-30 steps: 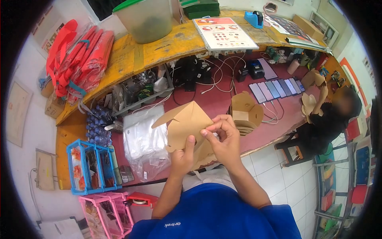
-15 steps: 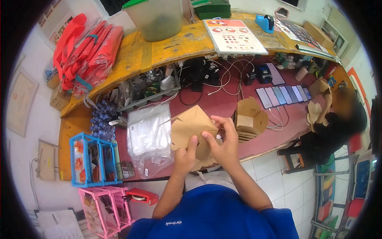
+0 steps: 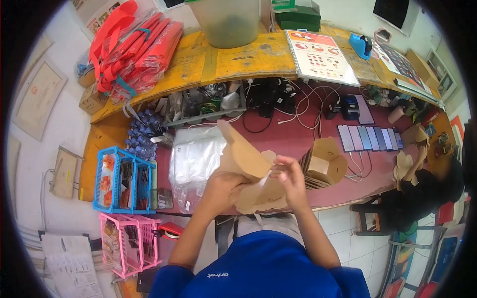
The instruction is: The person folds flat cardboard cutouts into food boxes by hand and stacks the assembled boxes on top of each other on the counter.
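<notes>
A brown cardboard food box (image 3: 243,154), partly folded, is tilted up in front of me. My left hand (image 3: 224,191) is wrapped round its near left side, with some of the fingers hidden behind the card. At the right corner of the box, my right hand (image 3: 289,180) has its thumb and fingertips pinched on the edge, beside a pale strip. Below the box, another flattened brown carton (image 3: 263,197) lies at the table's front edge. Right of my hands stands a nested stack of open brown boxes (image 3: 323,164).
Clear plastic bags (image 3: 196,156) lie at the left. Blue basket (image 3: 112,181) and pink basket (image 3: 119,248) hold packets. Several phones (image 3: 368,138) with cables lie to the right. A co-worker (image 3: 432,184) sits at the far right, handling brown cartons. A yellow shelf (image 3: 228,62) overhangs the back.
The box has been turned and tilted, its flap now standing higher. My left hand has shifted left round it, and my right hand has moved slightly right and down. The view has shifted too.
</notes>
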Tool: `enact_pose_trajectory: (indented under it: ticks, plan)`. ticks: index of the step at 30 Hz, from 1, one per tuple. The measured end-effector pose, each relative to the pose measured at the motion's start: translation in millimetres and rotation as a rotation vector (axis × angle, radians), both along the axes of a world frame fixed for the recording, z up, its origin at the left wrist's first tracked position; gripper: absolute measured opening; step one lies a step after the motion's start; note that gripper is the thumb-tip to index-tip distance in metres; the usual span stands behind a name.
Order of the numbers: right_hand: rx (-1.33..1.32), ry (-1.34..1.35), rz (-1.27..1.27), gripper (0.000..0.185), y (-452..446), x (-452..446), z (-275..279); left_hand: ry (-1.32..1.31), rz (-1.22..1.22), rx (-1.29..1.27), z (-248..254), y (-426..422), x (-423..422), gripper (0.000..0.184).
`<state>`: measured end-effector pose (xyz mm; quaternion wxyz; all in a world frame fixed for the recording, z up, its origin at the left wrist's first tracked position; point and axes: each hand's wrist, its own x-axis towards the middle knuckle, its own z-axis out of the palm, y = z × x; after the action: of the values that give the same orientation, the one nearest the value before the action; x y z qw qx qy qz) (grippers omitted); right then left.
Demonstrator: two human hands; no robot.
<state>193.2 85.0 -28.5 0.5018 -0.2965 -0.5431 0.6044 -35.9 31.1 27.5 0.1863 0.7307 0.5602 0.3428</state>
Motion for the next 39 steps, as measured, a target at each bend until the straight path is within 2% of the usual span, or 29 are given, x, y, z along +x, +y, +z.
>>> enact_pose_trajectory:
  ticks: [1, 2, 4, 6, 7, 8, 10, 14, 16, 17, 19, 20, 22, 23, 25, 26, 28, 29, 30, 32, 34, 37, 39]
  plan:
    - [-0.061, 0.069, 0.020, 0.050, 7.1, 3.4, 10.4, 0.200, -0.118, 0.070, 7.5, 1.0, 0.7, 0.018]
    - [-0.118, 0.139, 0.040, 0.052, 15.2, 6.3, 20.4, 0.197, -0.123, 0.071, 12.6, 1.1, 4.0, 0.018]
    - [-0.154, 0.114, 0.046, 0.053, 29.4, 9.2, 32.3, 0.408, -0.202, 0.095, 23.3, 1.7, 9.2, 0.019]
    - [-0.136, -0.059, 0.030, 0.049, 42.9, 10.1, 41.4, 0.509, -0.238, 0.110, 33.2, 0.9, 14.9, 0.017]
    - [-0.183, -0.044, 0.049, 0.046, 47.7, 10.6, 47.6, 0.606, -0.269, 0.120, 37.3, 0.3, 18.3, 0.015]
    - [-0.180, -0.047, 0.044, 0.046, 50.8, 12.9, 55.6, 0.603, -0.272, 0.126, 41.4, -0.2, 22.2, 0.015]
    - [-0.334, -0.078, 0.069, 0.042, 50.5, 15.4, 78.2, 0.718, -0.314, 0.159, 46.2, -1.3, 29.6, 0.010]
    - [-0.287, 0.031, 0.008, 0.031, 65.7, 20.5, 52.9, 0.747, -0.316, 0.237, 42.4, 0.6, 33.5, 0.006]
    - [-0.314, 0.027, 0.011, 0.029, 65.5, 25.4, 51.0, 0.836, -0.313, 0.158, 46.3, 2.6, 30.0, 0.019]
    - [-0.338, 0.023, 0.013, 0.026, 65.1, 27.1, 50.0, 0.837, -0.312, 0.154, 46.2, 5.3, 28.0, 0.019]
    - [-0.258, -0.028, -0.045, 0.025, 63.5, 24.1, 42.1, 0.616, -0.232, 0.182, 46.2, 11.8, 25.1, 0.040]
    - [-0.177, -0.079, -0.108, 0.023, 62.9, 22.6, 39.1, 0.618, -0.239, 0.181, 49.5, 11.3, 24.0, 0.040]
    - [-0.172, -0.092, -0.168, 0.024, 63.9, 22.6, 38.6, 0.332, -0.164, -0.023, 65.3, 7.9, 24.9, 0.054]
    - [-0.164, -0.111, -0.219, 0.025, 64.1, 22.7, 38.4, 0.332, -0.178, -0.028, 67.7, 2.5, 28.5, 0.054]
    - [-0.174, -0.019, -0.272, 0.027, 67.3, 20.0, 36.0, -0.624, -0.059, -0.264, 67.4, -8.3, 41.4, 0.046]
    - [-0.179, 0.069, -0.305, 0.029, 66.7, 17.2, 35.3, -0.633, -0.062, -0.268, 64.3, -2.6, 54.7, 0.046]
    - [-0.137, 0.003, -0.334, 0.030, 57.0, 5.3, 44.5, -0.772, -0.044, -0.368, 55.2, 18.5, 86.9, 0.045]
    - [-0.089, -0.045, -0.360, 0.032, 51.0, -2.4, 53.9, -0.730, -0.024, -0.286, 38.9, 29.0, 88.7, 0.049]
    - [-0.016, 0.092, -0.218, 0.036, 35.0, -11.8, 76.6, -0.730, 0.014, -0.261, 35.0, 31.5, 80.9, 0.049]
    - [0.163, -0.080, -0.021, 0.040, 29.4, -5.4, 78.6, -0.881, -0.116, -0.300, 33.0, 28.7, 62.9, 0.056]
    - [0.197, -0.118, 0.050, 0.039, 27.2, -6.0, 83.0, -0.907, -0.016, -0.354, 32.0, 19.8, 49.4, 0.062]
    - [0.315, -0.237, 0.138, 0.035, 32.5, -0.4, 89.0, -1.096, -0.062, -0.465, 31.7, 23.8, 32.4, 0.064]
    - [0.389, -0.311, 0.138, 0.037, 35.0, 3.2, 90.2, -1.028, -0.116, -0.382, 23.9, 24.9, 30.0, 0.064]
